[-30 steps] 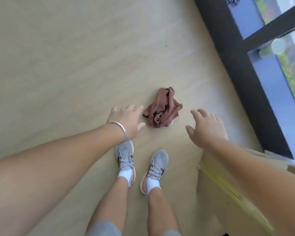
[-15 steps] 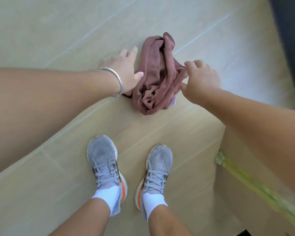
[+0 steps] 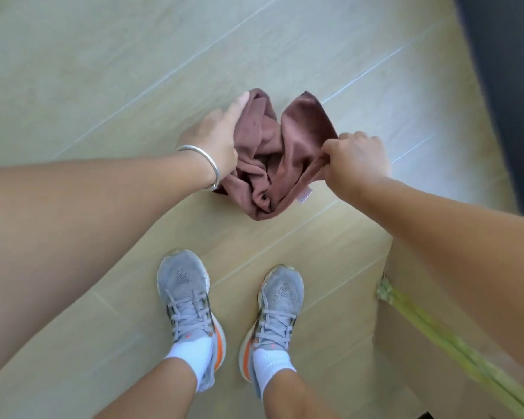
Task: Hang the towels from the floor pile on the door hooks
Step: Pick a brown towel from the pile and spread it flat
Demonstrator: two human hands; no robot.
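1. Hidden bits first: the left hand (image 3: 217, 137) has its fingertips buried in the folds of the brown towel (image 3: 273, 158), so the grip there can't be read for certain; the far side of the crumpled cloth is out of sight too.
2. The cardboard box (image 3: 406, 328) at lower right is cut off by the frame edge and partly covered by the right forearm; the dark strip (image 3: 508, 86) at upper right is blurred.
3. The towel sits in the middle of the frame on the pale floor (image 3: 103, 71), just above the grey shoes (image 3: 188, 297).
4. Room to move: bare floor spreads across the upper left and top; the box crowds the lower right, close beside the right shoe.
5. Left hand, silver bangle (image 3: 203, 164) on the wrist, lies along the towel's left side, fingers fairly straight and pressed into the cloth.
6. Right hand (image 3: 354, 158) is curled in a fist, clamping a raised edge of the towel at its right side, with a small label (image 3: 304, 196) just below.
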